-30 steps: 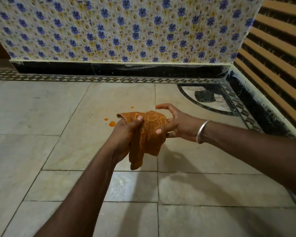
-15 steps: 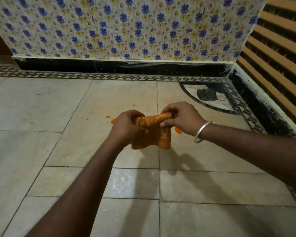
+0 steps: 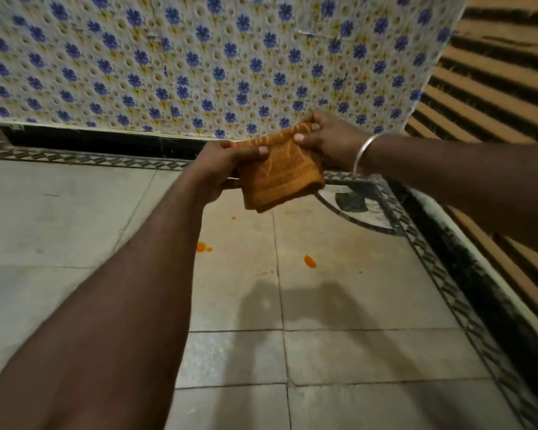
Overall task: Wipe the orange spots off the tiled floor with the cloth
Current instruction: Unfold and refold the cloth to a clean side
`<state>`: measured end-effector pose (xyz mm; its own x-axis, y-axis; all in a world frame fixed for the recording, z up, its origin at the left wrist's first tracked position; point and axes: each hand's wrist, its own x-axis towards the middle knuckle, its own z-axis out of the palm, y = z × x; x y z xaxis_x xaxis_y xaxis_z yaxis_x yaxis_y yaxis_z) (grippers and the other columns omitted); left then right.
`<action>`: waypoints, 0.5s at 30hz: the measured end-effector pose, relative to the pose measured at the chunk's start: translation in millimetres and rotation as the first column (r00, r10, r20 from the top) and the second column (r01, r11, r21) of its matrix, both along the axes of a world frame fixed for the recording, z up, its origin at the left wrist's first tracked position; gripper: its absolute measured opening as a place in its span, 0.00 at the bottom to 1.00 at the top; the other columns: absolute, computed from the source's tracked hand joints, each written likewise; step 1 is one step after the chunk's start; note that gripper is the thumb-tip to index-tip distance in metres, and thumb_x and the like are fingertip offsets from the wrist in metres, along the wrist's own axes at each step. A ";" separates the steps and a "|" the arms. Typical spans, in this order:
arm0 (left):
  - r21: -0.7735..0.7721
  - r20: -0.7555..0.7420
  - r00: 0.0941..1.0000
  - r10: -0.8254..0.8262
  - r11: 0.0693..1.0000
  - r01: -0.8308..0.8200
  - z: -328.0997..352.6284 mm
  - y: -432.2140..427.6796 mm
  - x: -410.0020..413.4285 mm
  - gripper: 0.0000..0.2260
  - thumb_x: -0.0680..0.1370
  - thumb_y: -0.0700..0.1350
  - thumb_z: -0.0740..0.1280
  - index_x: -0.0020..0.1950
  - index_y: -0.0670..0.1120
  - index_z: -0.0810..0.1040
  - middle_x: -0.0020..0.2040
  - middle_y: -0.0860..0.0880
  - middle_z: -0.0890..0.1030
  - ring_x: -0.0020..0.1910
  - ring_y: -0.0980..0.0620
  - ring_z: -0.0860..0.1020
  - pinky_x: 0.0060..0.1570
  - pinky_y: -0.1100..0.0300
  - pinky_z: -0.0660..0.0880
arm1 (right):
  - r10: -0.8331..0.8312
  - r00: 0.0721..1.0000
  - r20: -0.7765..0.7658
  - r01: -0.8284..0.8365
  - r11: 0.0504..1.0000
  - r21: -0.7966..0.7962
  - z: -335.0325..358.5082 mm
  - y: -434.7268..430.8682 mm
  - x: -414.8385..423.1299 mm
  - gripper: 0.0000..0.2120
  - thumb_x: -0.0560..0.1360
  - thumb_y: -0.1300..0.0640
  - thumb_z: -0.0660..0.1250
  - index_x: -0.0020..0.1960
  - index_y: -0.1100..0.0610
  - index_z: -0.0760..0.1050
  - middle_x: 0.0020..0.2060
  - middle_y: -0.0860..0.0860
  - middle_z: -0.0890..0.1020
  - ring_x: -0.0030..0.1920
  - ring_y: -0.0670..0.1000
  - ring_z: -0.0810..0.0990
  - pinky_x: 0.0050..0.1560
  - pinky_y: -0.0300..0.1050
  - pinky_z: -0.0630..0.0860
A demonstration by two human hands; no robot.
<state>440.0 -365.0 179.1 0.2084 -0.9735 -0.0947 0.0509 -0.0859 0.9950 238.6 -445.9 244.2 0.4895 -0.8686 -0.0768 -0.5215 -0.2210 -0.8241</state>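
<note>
Both arms extended forward; left hand (image 3: pixel 221 164), right hand (image 3: pixel 330 141) pinch cloth (image 3: pixel 280 181), fingers curled.

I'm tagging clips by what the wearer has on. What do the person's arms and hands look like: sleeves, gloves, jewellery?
The left forearm and right forearm are bare, with no sleeve in view. The left hand and right hand wear no gloves or visible rings. A plain thin silver-coloured metal bangle circles the right wrist.
</note>
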 end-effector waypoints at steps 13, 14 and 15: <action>0.123 -0.254 0.967 0.012 0.992 0.020 -68.9 -17.6 -5.0 0.19 0.79 0.43 0.73 0.70 0.48 0.78 0.60 0.46 0.86 0.58 0.43 0.85 0.47 0.47 0.85 | -0.013 0.980 -0.197 0.012 1.000 -0.006 -43.4 -23.2 13.2 0.15 0.81 0.53 0.64 0.67 0.55 0.74 0.55 0.52 0.80 0.54 0.53 0.81 0.48 0.46 0.83; 0.152 -0.202 0.979 0.034 0.988 -0.003 -75.6 -15.0 2.6 0.19 0.79 0.44 0.73 0.70 0.47 0.77 0.61 0.45 0.85 0.57 0.43 0.85 0.49 0.46 0.84 | 0.019 0.982 -0.190 -0.008 0.998 0.058 -56.4 -22.6 12.5 0.15 0.82 0.53 0.63 0.67 0.55 0.73 0.54 0.52 0.80 0.53 0.53 0.82 0.44 0.45 0.83; 0.190 -0.162 0.985 0.058 0.982 -0.027 -84.6 -12.0 9.3 0.19 0.80 0.45 0.73 0.70 0.45 0.76 0.61 0.44 0.85 0.57 0.43 0.85 0.50 0.46 0.84 | 0.050 0.980 -0.192 -0.030 0.994 0.108 -70.3 -21.4 13.1 0.15 0.83 0.54 0.62 0.68 0.55 0.72 0.55 0.53 0.80 0.53 0.53 0.82 0.42 0.45 0.83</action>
<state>449.3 -376.9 94.5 0.2152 -0.9261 -0.3099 0.2213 -0.2628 0.9391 251.7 -467.3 174.0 0.4907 -0.8307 -0.2629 -0.6662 -0.1632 -0.7277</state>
